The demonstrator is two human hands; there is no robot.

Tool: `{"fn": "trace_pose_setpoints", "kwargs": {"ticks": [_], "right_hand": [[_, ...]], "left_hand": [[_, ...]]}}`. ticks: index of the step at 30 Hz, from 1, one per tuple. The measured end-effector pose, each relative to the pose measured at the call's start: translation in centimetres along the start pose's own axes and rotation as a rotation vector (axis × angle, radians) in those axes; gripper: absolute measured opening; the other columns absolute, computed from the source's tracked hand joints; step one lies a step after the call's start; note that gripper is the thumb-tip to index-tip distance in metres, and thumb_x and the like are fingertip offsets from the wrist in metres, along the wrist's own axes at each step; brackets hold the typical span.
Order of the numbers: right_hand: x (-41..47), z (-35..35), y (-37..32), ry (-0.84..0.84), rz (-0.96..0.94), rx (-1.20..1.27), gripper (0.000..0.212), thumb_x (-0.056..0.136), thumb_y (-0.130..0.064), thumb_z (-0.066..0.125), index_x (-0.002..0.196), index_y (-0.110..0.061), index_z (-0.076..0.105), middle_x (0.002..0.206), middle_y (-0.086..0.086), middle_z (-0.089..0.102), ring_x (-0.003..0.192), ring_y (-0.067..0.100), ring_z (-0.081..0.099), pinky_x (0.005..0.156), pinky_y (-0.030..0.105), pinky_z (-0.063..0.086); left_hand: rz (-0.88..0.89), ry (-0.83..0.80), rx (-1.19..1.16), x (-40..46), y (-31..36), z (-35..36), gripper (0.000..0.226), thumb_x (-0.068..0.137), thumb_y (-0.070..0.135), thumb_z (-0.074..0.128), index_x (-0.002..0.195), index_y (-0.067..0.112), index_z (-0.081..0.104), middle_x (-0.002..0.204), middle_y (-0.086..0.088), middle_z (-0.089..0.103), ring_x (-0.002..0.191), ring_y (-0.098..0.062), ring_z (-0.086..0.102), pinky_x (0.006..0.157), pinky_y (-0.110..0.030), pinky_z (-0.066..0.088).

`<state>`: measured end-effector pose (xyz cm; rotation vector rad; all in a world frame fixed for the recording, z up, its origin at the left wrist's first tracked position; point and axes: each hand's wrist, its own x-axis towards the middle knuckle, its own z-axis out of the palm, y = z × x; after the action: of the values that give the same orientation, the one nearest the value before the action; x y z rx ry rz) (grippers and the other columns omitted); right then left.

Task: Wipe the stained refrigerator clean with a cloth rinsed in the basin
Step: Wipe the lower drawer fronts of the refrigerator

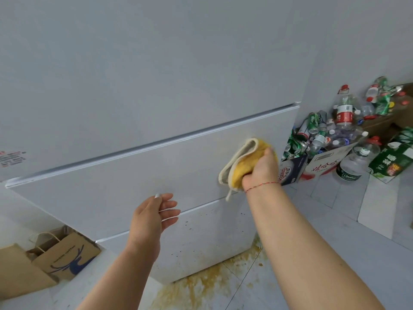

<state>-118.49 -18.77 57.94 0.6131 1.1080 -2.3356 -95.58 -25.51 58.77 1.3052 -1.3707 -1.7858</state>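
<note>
Item: refrigerator (138,90), white, three door panels, standing on a tiled floor (335,238). Condition, as we judge it: partly cleaned. We find the upper and middle panels largely free of marks where visible; the lowest panel (201,238) carries dark specks and faint streaks, and a yellow-brown spill (201,285) spreads over the floor at its foot. Item: cloth (242,166), yellow with a pale backing, folded, pressed against the right end of the middle panel, just above the seam with the lowest panel. Hands: our right hand (261,168) is clenched around the cloth, holding it to the door; our left hand (154,215) is released, fingers loosely spread, holding nothing, in front of the seam, contact with the door not clear. Basin: not in view. Remaining, by our estimate: the speckled lowest panel, likely after another rinse. Adjacent: paper bag (67,256) at lower left; boxes of empty bottles and cans (324,135) at right.
</note>
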Motion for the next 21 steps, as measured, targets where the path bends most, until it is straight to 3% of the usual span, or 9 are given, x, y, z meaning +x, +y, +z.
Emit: {"fn": "trace_pose_setpoints", "kwargs": {"ticks": [2,8,11,16,19,21], "right_hand": [[-1.9,1.3,2.8,-0.027,0.014,0.001,0.048,0.094,-0.048,0.049,0.128,-0.014,0.050,0.124,0.008,0.060,0.099,0.025,0.061,0.092,0.042,0.049],[-7.9,4.3,8.9,-0.027,0.065,0.054,0.057,0.085,-0.045,0.061,0.133,-0.021,0.043,0.131,0.003,0.051,0.111,0.025,0.058,0.100,0.048,0.045],[-10.1,4.4,11.3,-0.040,0.156,0.020,0.055,0.085,-0.047,0.060,0.132,-0.021,0.046,0.125,0.004,0.055,0.107,0.025,0.059,0.100,0.049,0.044],[-15.0,3.3,12.6,-0.248,0.398,0.019,0.041,0.093,-0.056,0.043,0.108,-0.020,0.057,0.104,0.008,0.063,0.087,0.025,0.060,0.081,0.041,0.048],[-17.0,1.2,11.2,-0.417,0.482,0.067,0.052,0.098,-0.056,0.027,0.076,-0.019,0.056,0.077,0.008,0.058,0.074,0.024,0.056,0.072,0.035,0.047],[-17.4,-0.6,10.5,-0.474,0.528,0.067,0.063,0.096,-0.062,0.021,0.079,-0.016,0.061,0.078,0.013,0.061,0.080,0.029,0.058,0.075,0.038,0.047]], "left_hand": [[-0.023,0.017,-0.020,-0.2,0.2,-0.4,0.033,0.102,0.020,0.038,0.095,0.005,0.066,0.081,-0.011,0.065,0.069,-0.024,0.063,0.068,-0.034,0.053],[-0.118,0.133,-0.117,-1.1,0.0,-2.7,0.034,0.102,0.023,0.038,0.093,0.004,0.064,0.083,-0.012,0.064,0.076,-0.026,0.063,0.068,-0.035,0.052],[-0.171,0.216,-0.177,-1.6,-0.5,-4.6,0.035,0.102,0.025,0.038,0.094,0.002,0.063,0.084,-0.012,0.063,0.076,-0.024,0.062,0.066,-0.034,0.051],[-0.309,0.303,-0.265,-1.8,-1.2,-7.5,0.039,0.101,0.032,0.038,0.101,0.001,0.061,0.099,-0.017,0.065,0.081,-0.027,0.064,0.067,-0.038,0.052],[-0.406,0.198,-0.396,-2.4,-1.8,-8.3,0.057,0.100,0.046,0.032,0.118,-0.004,0.053,0.099,-0.021,0.064,0.085,-0.030,0.063,0.073,-0.042,0.050],[-0.448,0.083,-0.481,-2.9,-2.1,-8.3,0.071,0.098,0.056,0.027,0.121,-0.006,0.053,0.105,-0.023,0.065,0.093,-0.034,0.063,0.084,-0.045,0.047]]}}
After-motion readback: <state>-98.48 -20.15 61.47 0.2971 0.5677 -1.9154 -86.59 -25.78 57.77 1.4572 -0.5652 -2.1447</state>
